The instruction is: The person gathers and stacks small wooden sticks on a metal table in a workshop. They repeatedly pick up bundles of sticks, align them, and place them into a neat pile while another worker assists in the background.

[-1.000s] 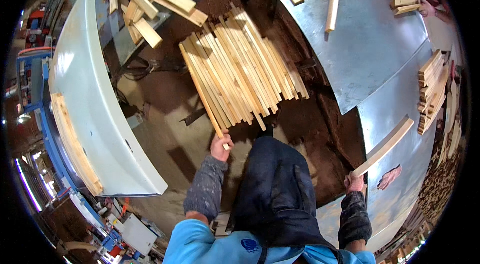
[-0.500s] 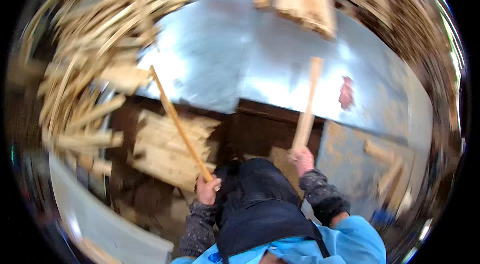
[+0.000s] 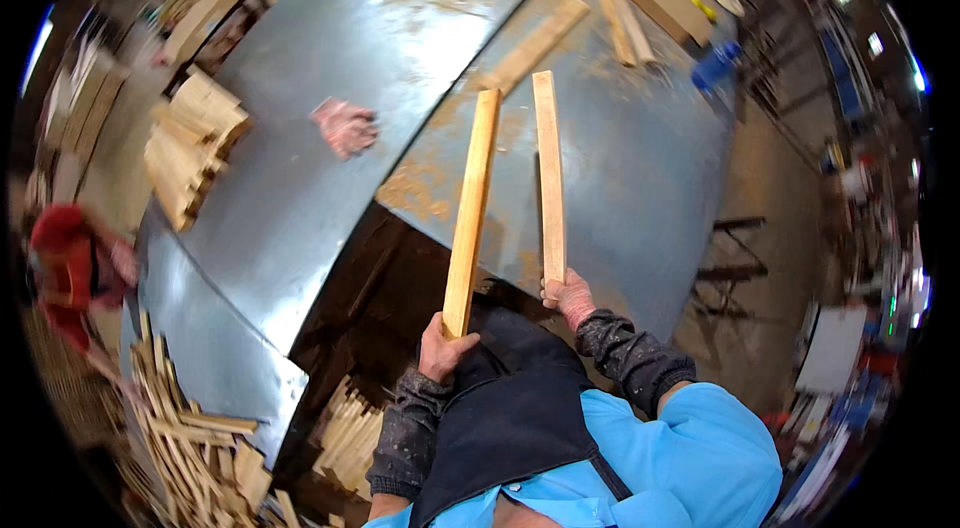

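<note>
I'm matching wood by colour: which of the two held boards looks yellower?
The left board, in the left hand: it is golden yellow, whereas the right board, in the right hand, is paler and pinker.

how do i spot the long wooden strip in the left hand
From the broad grey metal table, look down to the person's left hand. It grips the long wooden strip, yellower than the pinkish wooden strip in the right hand.

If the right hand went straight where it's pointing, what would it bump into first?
Probably the wooden board lying on the metal-topped table, met by the tip of the wooden strip in the right hand. Height is unclear, so it might pass above.
</note>
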Motion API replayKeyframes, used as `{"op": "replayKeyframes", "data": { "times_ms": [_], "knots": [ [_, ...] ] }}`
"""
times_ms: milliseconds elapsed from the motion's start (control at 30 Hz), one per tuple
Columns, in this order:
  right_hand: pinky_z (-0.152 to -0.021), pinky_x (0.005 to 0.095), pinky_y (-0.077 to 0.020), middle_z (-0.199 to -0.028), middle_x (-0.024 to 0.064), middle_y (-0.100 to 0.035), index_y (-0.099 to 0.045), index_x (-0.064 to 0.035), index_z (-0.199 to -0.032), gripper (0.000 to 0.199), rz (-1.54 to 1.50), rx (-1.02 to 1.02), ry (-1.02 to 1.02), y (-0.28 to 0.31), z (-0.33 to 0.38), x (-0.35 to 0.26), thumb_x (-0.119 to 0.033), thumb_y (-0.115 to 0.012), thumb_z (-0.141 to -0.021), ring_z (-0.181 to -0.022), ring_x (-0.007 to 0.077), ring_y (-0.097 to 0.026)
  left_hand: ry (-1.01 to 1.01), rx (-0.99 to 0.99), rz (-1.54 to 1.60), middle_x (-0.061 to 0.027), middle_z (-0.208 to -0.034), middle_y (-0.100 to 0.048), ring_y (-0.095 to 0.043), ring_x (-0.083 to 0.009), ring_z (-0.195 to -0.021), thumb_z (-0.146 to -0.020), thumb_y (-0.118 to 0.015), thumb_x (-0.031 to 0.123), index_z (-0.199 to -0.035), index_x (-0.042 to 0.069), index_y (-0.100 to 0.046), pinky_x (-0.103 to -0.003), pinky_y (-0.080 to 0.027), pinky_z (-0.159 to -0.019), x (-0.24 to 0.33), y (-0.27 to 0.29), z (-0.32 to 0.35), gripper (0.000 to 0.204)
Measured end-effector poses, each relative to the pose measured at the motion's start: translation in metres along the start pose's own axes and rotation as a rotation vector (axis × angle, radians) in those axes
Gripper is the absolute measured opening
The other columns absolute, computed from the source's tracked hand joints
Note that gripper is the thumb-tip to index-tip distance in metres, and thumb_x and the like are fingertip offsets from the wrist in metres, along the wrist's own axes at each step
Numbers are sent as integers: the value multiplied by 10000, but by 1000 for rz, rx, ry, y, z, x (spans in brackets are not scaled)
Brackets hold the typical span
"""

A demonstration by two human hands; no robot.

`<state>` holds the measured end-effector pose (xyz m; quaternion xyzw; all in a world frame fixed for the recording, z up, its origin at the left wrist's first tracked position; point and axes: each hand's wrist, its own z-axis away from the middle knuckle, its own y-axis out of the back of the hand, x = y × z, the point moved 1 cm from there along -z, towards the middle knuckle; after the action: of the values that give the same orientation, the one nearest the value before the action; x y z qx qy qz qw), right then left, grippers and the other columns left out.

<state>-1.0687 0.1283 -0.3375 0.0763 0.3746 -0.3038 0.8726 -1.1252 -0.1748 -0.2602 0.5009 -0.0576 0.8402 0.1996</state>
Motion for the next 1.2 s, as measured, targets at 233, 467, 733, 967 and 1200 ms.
{"op": "replayKeyframes", "data": {
  "times_ms": [233,467,733,967,1200],
  "knots": [
    [-529,299,-532,-878,58,-621,-575,-14,-1199,228,-221,301,8,116,10,19,-20,-653,-985,-670,149,-607,100,-251,-163,-125,-990,-666,-621,-223,-891,-769,-874,196,-1179,-46,-581,-378,-535,-809,9,-98,-79,558],
    [-615,323,-531,-966,76,-616,-574,-3,-1188,189,-298,475,3,182,34,58,-23,-610,-1003,-760,176,-629,-15,-564,-119,-188,-1242,-648,-633,-284,-1117,-831,-806,167,-1528,-22,-427,-404,-520,-996,-4,-223,-122,816],
    [-671,302,-533,-1025,64,-603,-582,-12,-1257,244,-619,489,72,201,93,96,-34,-609,-1016,-816,161,-604,-195,-624,-1014,-240,-1295,-586,-640,-453,-1199,-956,-634,337,-1384,9,-509,-548,-536,-983,-4,-377,-149,554],
    [-678,287,-530,-1077,49,-602,-580,-37,-1260,329,-354,603,-28,192,117,90,-4,-623,-936,-832,156,-598,-104,-663,-1022,-223,-1256,-579,-686,-444,-1067,-883,-730,241,-1347,58,-444,-560,-567,-882,-2,-391,-150,575],
    [-681,288,-516,-1048,34,-632,-586,-41,-1329,352,-99,468,100,168,102,60,-52,-637,-981,-834,133,-605,-226,-628,-786,-272,-1295,-566,-626,-494,-1136,-944,-716,294,-1556,58,-356,-541,-531,-957,-27,-336,-136,748]
  ]
}}
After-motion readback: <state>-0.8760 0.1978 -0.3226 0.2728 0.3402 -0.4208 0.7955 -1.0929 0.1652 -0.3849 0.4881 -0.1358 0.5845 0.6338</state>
